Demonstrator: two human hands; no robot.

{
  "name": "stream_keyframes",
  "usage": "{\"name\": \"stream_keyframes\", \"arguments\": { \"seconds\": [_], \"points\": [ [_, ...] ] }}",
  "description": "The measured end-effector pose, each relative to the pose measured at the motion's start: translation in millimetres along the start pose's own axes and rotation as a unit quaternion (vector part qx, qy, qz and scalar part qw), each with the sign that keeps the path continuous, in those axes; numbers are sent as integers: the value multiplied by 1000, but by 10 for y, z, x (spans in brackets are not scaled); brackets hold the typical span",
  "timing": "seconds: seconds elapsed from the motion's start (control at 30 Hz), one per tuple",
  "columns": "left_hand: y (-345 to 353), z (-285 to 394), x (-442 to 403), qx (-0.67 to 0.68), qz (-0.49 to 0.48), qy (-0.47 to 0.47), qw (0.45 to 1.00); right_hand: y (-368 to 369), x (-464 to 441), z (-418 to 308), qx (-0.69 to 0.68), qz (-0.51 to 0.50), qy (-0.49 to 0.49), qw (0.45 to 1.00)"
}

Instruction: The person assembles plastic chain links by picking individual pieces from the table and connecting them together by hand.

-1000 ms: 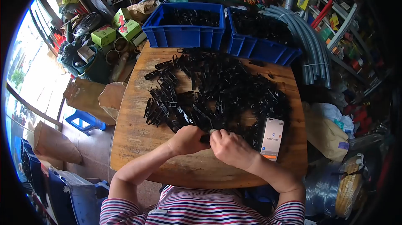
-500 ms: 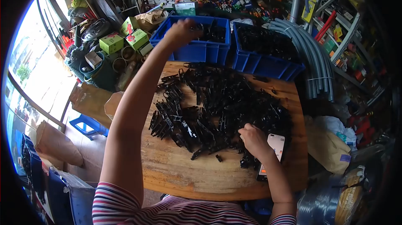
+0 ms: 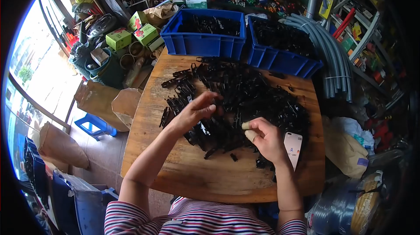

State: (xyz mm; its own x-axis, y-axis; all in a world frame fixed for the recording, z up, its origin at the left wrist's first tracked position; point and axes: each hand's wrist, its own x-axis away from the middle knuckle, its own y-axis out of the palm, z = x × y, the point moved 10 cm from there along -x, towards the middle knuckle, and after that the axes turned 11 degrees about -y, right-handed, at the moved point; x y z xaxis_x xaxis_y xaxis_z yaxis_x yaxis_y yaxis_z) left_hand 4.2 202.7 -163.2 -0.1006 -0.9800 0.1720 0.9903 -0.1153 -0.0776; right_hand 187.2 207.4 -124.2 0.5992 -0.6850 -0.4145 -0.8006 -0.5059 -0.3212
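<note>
A wide heap of small black plastic pieces [image 3: 236, 86], long and clip-like, covers the middle of the wooden table [image 3: 175, 169]. Over the heap's left part is my left hand [image 3: 197, 111], fingers stretched out and thumb apart, the fingertips slightly blurred. I see nothing held in it. My right hand [image 3: 267, 141] hovers at the heap's near right side. Its thumb and forefinger wear pale coverings on the tips, which stand a little apart with nothing visible between them. A lit smartphone [image 3: 292, 145] lies beside my right wrist, partly hidden by it.
Two blue crates, a left one [image 3: 205, 44] and a right one [image 3: 280, 65], stand behind the heap with black pieces inside. Grey pipes [image 3: 339, 68] bend down at the right. Green boxes [image 3: 119, 38], a blue stool [image 3: 96, 126] and paper sacks [image 3: 61, 145] are at the left.
My left hand has come back from the left crate to above the heap. My right hand has lifted slightly, and its thumb and forefinger now show apart. The view has shifted a little.
</note>
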Motion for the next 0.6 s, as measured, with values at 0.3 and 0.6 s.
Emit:
{"name": "stream_keyframes", "arguments": {
  "seconds": [0.3, 0.6],
  "points": [
    [524, -116, 415, -45, -11, 30, 998, 176, -57, -500, 77, 61, -137, 986],
    [467, 148, 527, -288, 176, 138, 931, 264, 56, -306, 5, 44, -46, 998]
  ]
}}
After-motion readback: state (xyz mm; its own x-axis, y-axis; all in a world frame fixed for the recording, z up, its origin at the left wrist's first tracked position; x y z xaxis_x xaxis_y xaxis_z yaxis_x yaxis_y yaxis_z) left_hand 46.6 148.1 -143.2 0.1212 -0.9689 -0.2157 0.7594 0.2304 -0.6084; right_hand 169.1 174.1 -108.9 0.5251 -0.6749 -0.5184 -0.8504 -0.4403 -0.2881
